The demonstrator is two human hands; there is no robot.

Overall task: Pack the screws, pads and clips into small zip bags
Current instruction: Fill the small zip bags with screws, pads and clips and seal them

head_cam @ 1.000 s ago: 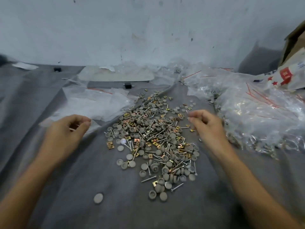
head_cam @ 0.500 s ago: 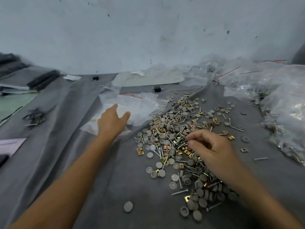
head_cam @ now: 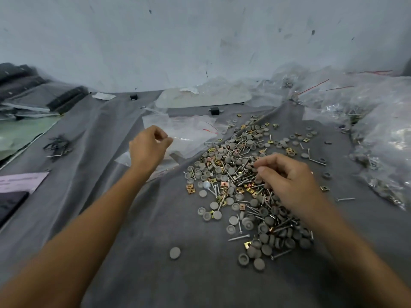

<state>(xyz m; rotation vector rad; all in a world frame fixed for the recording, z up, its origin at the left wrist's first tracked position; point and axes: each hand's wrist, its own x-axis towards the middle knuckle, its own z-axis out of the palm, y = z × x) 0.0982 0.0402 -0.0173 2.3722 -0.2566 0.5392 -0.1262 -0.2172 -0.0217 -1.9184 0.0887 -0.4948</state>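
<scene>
Your left hand (head_cam: 148,148), spread before, now seems to pinch a zip bag (head_cam: 191,131); your right hand (head_cam: 287,177) curls over the pile of screws, pads and clips (head_cam: 233,165), catch unclear: filling nears.

cloth (head_cam: 155,241): plain dark grey
pads (head_cam: 233,220): dull grey, one at the heap's left edge white
clips (head_cam: 190,191): brassy gold
screws (head_cam: 239,237): silver
zip bags (head_cam: 189,130): clear, thin red lines
wall (head_cam: 200,41): pale blue-white, with dark specks
paper (head_cam: 20,181), near left: pale lilac
sheet (head_cam: 20,134), far left: pale green
small blocks (head_cam: 214,111), far: black
</scene>
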